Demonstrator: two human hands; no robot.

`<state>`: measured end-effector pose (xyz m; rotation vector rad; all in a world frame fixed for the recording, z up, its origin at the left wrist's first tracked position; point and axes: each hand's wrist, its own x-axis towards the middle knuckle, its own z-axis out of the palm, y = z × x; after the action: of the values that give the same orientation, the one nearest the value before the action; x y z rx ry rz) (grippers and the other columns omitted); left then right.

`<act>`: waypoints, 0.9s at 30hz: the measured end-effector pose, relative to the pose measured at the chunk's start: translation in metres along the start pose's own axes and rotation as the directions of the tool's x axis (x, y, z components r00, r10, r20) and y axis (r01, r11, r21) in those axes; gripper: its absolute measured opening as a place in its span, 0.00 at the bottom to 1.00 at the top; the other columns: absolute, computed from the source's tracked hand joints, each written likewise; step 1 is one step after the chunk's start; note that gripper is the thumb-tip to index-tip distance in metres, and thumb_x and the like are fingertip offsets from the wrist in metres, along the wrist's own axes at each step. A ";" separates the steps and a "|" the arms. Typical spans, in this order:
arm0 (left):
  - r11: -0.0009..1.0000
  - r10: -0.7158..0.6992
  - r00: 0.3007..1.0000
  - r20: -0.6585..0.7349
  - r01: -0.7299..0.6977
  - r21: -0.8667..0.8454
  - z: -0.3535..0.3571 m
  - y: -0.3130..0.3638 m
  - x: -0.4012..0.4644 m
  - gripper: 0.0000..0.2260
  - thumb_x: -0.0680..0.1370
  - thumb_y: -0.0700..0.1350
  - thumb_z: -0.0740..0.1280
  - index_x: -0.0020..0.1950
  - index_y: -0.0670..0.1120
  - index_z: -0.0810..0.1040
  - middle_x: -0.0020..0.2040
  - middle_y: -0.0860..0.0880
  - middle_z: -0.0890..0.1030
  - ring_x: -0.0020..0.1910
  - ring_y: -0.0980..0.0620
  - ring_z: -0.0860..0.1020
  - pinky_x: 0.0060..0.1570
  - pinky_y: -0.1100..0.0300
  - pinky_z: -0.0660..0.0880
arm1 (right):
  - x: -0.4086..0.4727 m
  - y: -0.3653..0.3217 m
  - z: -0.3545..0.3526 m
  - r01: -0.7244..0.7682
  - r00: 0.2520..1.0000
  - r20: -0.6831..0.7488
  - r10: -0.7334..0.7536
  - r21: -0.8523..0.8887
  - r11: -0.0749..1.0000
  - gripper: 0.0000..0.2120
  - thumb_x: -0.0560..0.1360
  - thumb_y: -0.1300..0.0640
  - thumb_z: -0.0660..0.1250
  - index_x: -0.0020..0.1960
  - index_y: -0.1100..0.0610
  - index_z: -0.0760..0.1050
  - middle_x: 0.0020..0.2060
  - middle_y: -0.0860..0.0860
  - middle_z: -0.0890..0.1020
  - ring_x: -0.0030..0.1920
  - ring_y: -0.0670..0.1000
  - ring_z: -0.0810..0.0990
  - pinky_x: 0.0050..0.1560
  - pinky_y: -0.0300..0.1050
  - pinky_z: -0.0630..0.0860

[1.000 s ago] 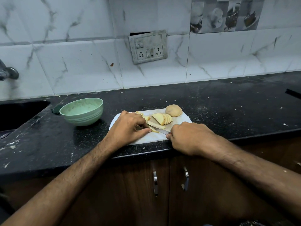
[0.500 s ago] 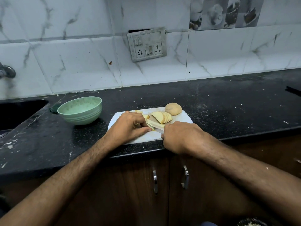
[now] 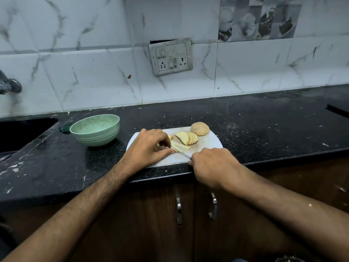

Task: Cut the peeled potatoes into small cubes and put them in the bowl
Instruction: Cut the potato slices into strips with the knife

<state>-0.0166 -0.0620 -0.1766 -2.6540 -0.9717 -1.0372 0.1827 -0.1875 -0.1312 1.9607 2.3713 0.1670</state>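
A white cutting board (image 3: 209, 141) lies at the counter's front edge. On it sit a whole peeled potato (image 3: 200, 128) at the back right, a fan of potato slices (image 3: 187, 138) and a few long strips (image 3: 180, 146). My left hand (image 3: 149, 147) holds the strips down with curled fingers. My right hand (image 3: 211, 165) grips a knife handle; the blade (image 3: 184, 154) runs left into the strips. A light green bowl (image 3: 95, 129) stands left of the board, with no potato visible in it.
A black sink (image 3: 20, 133) opens at the far left under a tap (image 3: 8, 86). A switch socket (image 3: 171, 58) hangs on the tiled wall. Cupboard doors with metal handles (image 3: 179, 210) are below the counter. A dark object (image 3: 337, 110) lies far right.
The knife blade has slid along the strips while my right hand pulled slightly back toward the counter edge. My left hand stays on the strips.
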 end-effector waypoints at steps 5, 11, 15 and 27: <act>0.999 -0.036 0.998 0.060 0.037 -0.023 0.001 0.000 0.001 0.11 0.75 0.56 0.75 0.51 0.54 0.78 0.47 0.61 0.82 0.48 0.64 0.80 0.54 0.51 0.72 | 0.013 0.026 -0.005 -0.080 0.979 0.202 0.013 0.331 0.940 0.16 0.84 0.45 0.54 0.44 0.55 0.69 0.39 0.53 0.75 0.43 0.54 0.73 0.38 0.45 0.66; 0.993 0.094 0.992 0.080 -0.099 0.066 0.003 -0.001 0.001 0.12 0.78 0.60 0.67 0.53 0.55 0.80 0.50 0.59 0.81 0.52 0.58 0.78 0.47 0.56 0.64 | 0.001 0.023 -0.001 -0.069 0.989 0.143 0.041 0.203 0.977 0.14 0.83 0.43 0.52 0.50 0.52 0.69 0.43 0.51 0.72 0.43 0.53 0.72 0.46 0.49 0.69; 0.969 0.210 0.975 0.069 -0.217 0.115 0.001 0.001 0.001 0.12 0.79 0.59 0.66 0.52 0.53 0.82 0.49 0.58 0.82 0.50 0.56 0.80 0.46 0.55 0.65 | 0.005 0.026 -0.002 -0.054 0.990 0.137 0.024 0.222 0.974 0.15 0.83 0.43 0.53 0.48 0.52 0.69 0.44 0.52 0.73 0.45 0.54 0.72 0.47 0.49 0.69; 0.929 0.295 0.954 0.058 -0.301 0.218 -0.008 0.001 0.000 0.07 0.80 0.54 0.69 0.50 0.52 0.83 0.47 0.56 0.82 0.47 0.55 0.80 0.45 0.51 0.70 | 0.009 0.030 -0.009 0.003 0.988 0.145 -0.051 0.316 0.949 0.18 0.84 0.44 0.55 0.38 0.51 0.67 0.35 0.47 0.72 0.39 0.48 0.72 0.40 0.45 0.67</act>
<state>-0.0202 -0.0653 -0.1702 -2.5259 -0.6178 -0.7800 0.2091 -0.1739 -0.1182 1.9778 2.4457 -0.3733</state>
